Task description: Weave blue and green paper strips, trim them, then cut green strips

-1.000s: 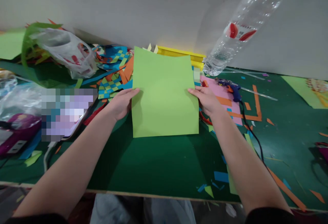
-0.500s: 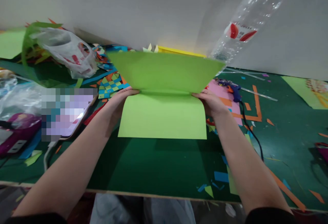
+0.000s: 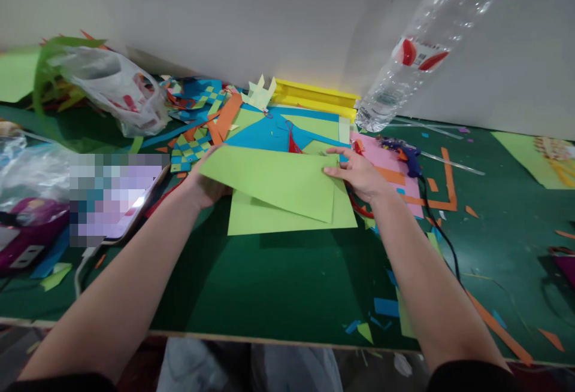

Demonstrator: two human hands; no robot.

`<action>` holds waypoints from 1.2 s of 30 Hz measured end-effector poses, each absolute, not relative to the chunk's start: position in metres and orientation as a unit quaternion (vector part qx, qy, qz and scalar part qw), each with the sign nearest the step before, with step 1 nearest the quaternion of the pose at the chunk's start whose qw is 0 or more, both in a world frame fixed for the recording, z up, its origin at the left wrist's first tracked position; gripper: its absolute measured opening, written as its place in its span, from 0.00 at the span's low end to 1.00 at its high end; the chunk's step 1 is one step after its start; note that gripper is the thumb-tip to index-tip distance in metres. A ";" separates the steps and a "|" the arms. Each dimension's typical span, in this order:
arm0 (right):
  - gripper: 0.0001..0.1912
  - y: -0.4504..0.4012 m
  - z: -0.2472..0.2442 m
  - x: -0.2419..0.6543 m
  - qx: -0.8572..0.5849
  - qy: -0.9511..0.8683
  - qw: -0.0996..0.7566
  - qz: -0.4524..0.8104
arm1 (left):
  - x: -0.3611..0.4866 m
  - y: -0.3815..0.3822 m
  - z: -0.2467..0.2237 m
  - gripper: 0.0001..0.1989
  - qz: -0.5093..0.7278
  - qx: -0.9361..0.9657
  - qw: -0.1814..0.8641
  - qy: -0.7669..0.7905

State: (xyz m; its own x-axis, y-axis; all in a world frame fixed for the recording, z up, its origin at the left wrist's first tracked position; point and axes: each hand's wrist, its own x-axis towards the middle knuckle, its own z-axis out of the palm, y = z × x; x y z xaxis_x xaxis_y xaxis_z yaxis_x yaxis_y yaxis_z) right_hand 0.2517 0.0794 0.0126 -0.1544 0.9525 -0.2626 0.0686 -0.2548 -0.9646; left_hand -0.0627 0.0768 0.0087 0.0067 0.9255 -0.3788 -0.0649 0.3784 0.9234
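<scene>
Green paper [image 3: 287, 200] lies folded on the dark green desk [image 3: 269, 284] in front of us, its upper flap turned over at a slant so that one corner points down toward the near edge of the lower layer. Our left hand [image 3: 204, 182] is at the sheet's left side, fingers tucked under the raised flap and closed on its corner. Our right hand [image 3: 357, 170] rests on the right edge of the paper with the fingers spread and lying flat, pressing rather than pinching.

Behind the sheet we see blue and green paper pieces [image 3: 287, 131], and beyond them a yellow box [image 3: 317, 96] against the grey wall. To the left lies a woven mat of blue and green strips [image 3: 193, 146] among orange offcuts, with a crumpled plastic bag [image 3: 114, 90] farther left. On the right, a clear plastic bottle [image 3: 413, 57] leans against the wall, a pink sheet [image 3: 386, 161] lies just beside our right hand, and a blue glue gun [image 3: 406, 155] sits on it with its black cord [image 3: 442, 236] running along our forearm.
</scene>
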 end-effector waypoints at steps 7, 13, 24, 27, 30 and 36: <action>0.22 0.081 0.013 0.251 -0.548 -0.448 0.387 0.591 | -0.057 0.072 0.017 0.24 0.406 0.297 0.663 0.555; 0.23 0.084 0.010 0.253 -0.565 -0.450 0.382 0.576 | -0.062 0.076 0.008 0.17 0.400 0.335 0.630 0.575; 0.22 0.081 0.015 0.246 -0.567 -0.451 0.399 0.562 | -0.057 0.070 0.015 0.28 0.400 0.401 0.589 0.576; 0.22 0.079 0.017 0.246 -0.555 -0.455 0.393 0.574 | -0.059 0.071 0.013 0.31 0.370 0.434 0.575 0.586; 0.28 0.076 0.020 0.252 -0.526 -0.467 0.357 0.614 | -0.064 0.073 0.009 0.31 0.374 0.448 0.564 0.584; 0.31 0.067 0.027 0.263 -0.417 -0.495 0.238 0.724 | -0.064 0.071 0.010 0.32 0.347 0.447 0.587 0.579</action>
